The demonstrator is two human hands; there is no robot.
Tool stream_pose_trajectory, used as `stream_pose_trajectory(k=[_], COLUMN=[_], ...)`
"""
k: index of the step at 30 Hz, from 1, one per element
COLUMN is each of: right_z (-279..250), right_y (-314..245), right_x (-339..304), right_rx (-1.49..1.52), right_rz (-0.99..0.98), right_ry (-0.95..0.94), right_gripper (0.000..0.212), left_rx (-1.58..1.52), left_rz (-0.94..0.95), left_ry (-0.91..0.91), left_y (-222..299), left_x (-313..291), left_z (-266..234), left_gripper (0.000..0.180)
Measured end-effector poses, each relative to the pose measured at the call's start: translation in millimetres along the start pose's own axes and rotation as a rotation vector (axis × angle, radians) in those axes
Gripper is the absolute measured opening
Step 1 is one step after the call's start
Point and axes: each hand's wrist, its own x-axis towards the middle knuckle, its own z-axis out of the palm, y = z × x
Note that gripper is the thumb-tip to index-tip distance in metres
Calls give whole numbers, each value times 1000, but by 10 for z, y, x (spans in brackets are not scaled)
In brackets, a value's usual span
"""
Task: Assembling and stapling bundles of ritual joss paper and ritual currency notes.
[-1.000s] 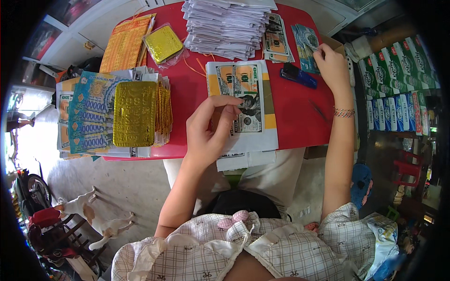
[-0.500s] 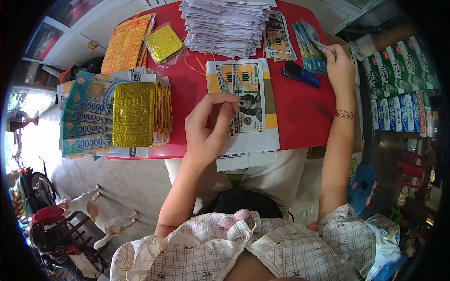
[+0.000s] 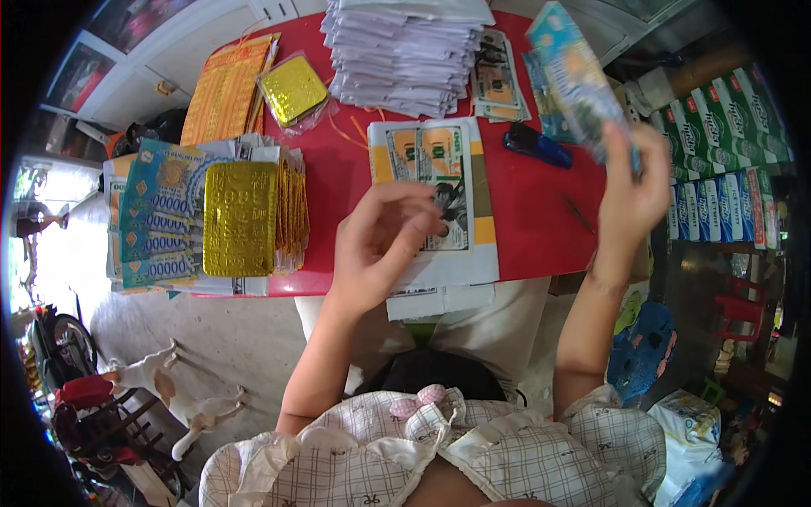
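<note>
- Starting at the left edge of the red table (image 3: 541, 220), a fanned stack of blue-green paper notes (image 3: 156, 224) overhangs the rim; a knock could slide it off. A gold foil block (image 3: 241, 218), embossed and shiny, lies on it as a weight.
- Behind sit orange printed sheets (image 3: 224, 84), a gold foil packet in clear wrap (image 3: 291, 86), and a tall stack of white paper (image 3: 405, 51) with ragged edges that looks liable to topple.
- The left hand (image 3: 380, 245) hovers over the green-and-yellow printed note sheets (image 3: 439, 182), fingers curled and pinched loosely; whether it grips a sheet cannot be told.
- The right hand (image 3: 634, 190) is closed on a blurred bundle of blue notes (image 3: 579, 80), lifted above the table's right end. Thin, slick paper could fan out and slip from that grip.
- A dark blue stapler (image 3: 536, 144) lies below it.
</note>
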Motion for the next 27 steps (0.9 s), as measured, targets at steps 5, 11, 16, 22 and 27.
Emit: stream_pose_trajectory(k=[5, 11, 16, 22, 27], right_z=[82, 304, 225, 219, 133], right_y=[-884, -985, -968, -955, -940], right_x=[-689, -962, -1008, -1057, -959], right_rx=[247, 755, 855, 1163, 899], right_rz=[-158, 166, 377, 677, 435], right_ry=[-443, -539, -639, -684, -654], right_gripper=[26, 31, 24, 18, 9], left_rx=[-423, -132, -65, -153, -155], left_rz=[-47, -128, -107, -110, -209], left_ry=[-182, -129, -123, -199, -148], left_y=[-68, -93, -160, -121, -32], left_x=[52, 29, 44, 82, 61], left_z=[11, -96, -91, -80, -47], left_gripper=[53, 97, 115, 104, 103])
